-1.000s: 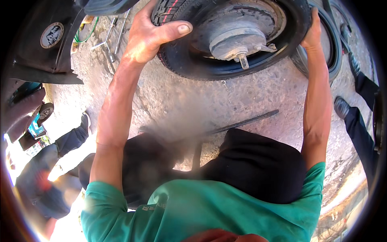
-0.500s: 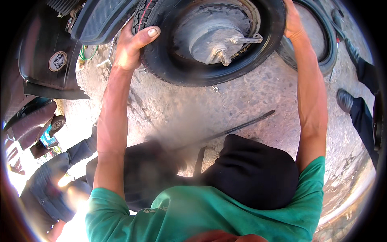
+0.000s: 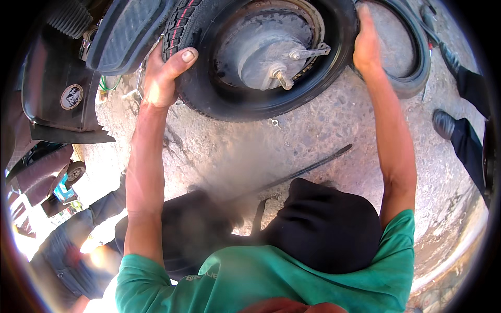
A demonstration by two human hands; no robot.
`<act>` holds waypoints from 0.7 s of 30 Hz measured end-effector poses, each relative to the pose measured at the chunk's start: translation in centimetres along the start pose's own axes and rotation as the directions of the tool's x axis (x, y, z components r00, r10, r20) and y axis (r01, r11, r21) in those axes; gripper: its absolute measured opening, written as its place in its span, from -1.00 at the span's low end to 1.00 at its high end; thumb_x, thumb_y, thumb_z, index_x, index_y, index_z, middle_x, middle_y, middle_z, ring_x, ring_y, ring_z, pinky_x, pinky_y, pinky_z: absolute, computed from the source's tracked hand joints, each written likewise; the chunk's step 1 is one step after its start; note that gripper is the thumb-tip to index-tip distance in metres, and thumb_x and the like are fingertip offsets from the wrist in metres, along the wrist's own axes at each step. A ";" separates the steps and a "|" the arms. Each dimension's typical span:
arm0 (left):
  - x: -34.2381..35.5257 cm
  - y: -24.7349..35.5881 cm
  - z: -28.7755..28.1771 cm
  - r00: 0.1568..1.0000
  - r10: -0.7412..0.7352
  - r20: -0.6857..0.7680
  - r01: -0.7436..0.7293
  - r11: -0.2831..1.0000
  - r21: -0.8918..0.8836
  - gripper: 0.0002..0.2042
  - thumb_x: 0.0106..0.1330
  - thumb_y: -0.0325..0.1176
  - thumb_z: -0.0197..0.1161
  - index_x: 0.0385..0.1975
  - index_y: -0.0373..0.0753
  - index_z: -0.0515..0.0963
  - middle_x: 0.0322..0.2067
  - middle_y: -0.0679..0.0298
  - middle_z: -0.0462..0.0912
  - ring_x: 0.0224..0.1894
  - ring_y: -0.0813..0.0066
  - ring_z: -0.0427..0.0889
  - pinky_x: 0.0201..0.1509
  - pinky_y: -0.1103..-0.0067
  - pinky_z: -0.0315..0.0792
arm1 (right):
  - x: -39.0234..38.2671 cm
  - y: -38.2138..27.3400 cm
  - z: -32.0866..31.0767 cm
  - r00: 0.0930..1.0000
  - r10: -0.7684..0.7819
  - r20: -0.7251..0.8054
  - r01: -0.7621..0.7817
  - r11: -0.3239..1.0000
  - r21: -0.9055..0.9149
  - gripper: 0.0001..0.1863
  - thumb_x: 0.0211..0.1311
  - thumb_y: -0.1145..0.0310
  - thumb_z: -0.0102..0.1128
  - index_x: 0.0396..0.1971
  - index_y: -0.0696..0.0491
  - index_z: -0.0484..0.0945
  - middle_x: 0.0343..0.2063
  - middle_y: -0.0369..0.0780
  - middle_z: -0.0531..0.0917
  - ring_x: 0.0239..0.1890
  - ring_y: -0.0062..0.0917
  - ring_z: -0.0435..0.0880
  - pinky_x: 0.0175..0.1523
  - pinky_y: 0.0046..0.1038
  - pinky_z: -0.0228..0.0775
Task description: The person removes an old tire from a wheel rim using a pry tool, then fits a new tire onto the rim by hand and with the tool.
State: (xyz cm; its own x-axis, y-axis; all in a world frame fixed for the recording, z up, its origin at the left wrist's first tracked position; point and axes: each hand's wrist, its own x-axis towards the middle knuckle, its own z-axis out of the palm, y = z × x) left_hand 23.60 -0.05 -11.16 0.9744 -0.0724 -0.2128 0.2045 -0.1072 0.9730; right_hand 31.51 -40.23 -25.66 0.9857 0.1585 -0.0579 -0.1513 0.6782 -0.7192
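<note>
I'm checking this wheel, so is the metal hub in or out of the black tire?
In: the black tire surrounds the metal hub, which shows inside its opening. How firmly it's seated, I cannot tell.

Tire point(image 3: 206, 91): rubber, smooth glossy sidewall point(image 3: 250, 107), grooved tread point(image 3: 179, 28) | hub point(image 3: 253, 61), inside tire: dull scuffed metal | footboard point(image 3: 125, 39), left of tire: matt, ribbed | ground point(image 3: 336, 122), around tire: rough matt concrete | bar point(image 3: 319, 165), below tire: matt, metal-looking | trousers point(image 3: 329, 229), below tire: matt cloth | shirt point(image 3: 261, 276), farther below tire: smooth cloth

Bright daylight falls across rough, stained concrete ground point(image 3: 308, 133), glaring white toward the lower left.
</note>
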 end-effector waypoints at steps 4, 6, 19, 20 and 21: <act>0.3 0.2 0.7 0.999 0.018 0.034 -0.017 1.000 -0.016 -0.23 0.09 -0.15 0.50 0.27 -0.46 0.40 0.06 0.09 0.63 0.06 0.33 0.62 0.24 0.41 0.48 | -1.0 5.7 -1.1 0.760 -0.640 -0.109 0.194 0.383 -0.903 -0.44 0.56 0.02 -0.04 0.17 0.22 0.58 0.09 -0.09 0.67 0.16 -0.34 0.59 0.34 -0.36 0.31; 0.6 -0.2 0.6 1.000 0.007 -0.022 -0.006 0.999 0.036 -0.25 0.11 -0.14 0.48 0.26 -0.47 0.42 0.06 0.07 0.63 0.06 0.29 0.63 0.23 0.40 0.48 | -0.7 6.3 -5.5 0.638 -0.689 0.345 0.078 -0.388 -0.918 -0.40 0.56 -0.01 -0.07 0.18 0.25 0.55 -0.01 0.06 0.71 0.11 -0.18 0.65 0.35 -0.24 0.37; -0.1 -0.9 -0.1 0.999 -0.002 -0.055 0.004 0.999 0.034 -0.30 0.30 -0.08 0.33 0.35 -0.40 0.35 0.18 0.06 0.58 0.20 0.22 0.59 0.35 0.33 0.41 | -6.7 -0.4 -3.6 0.766 -0.586 -0.265 0.040 0.455 -0.890 -0.55 0.42 0.04 0.16 0.06 0.07 0.66 -0.01 -0.16 0.73 -0.04 -0.45 0.69 0.12 -0.39 0.47; -0.4 -1.6 -0.7 0.995 -0.023 -0.094 0.024 1.000 0.008 -0.29 0.26 -0.10 0.37 0.33 -0.41 0.36 0.15 0.06 0.59 0.15 0.23 0.60 0.31 0.34 0.44 | -7.7 -3.2 -3.1 0.724 -0.666 -0.179 0.011 0.271 -0.962 -0.64 0.46 0.12 0.12 0.02 0.02 0.68 -0.10 -0.17 0.74 -0.07 -0.42 0.71 0.11 -0.38 0.48; -0.5 -2.2 -1.2 0.990 -0.042 -0.135 0.041 0.999 -0.008 -0.27 0.23 -0.11 0.42 0.31 -0.42 0.36 0.12 0.06 0.59 0.11 0.23 0.61 0.26 0.36 0.46 | -8.5 -5.1 -5.2 0.670 -0.733 -0.115 -0.011 0.145 -0.989 -0.61 0.44 0.08 0.13 0.04 0.02 0.68 -0.09 -0.16 0.74 -0.05 -0.41 0.71 0.13 -0.38 0.47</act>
State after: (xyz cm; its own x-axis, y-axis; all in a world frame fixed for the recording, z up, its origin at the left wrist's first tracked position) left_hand 22.75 1.40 -13.12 0.9687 0.0667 -0.2390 0.2449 -0.1020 0.9642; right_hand 24.33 -48.78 -25.08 0.7800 -0.4737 0.4089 0.0413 -0.6131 -0.7890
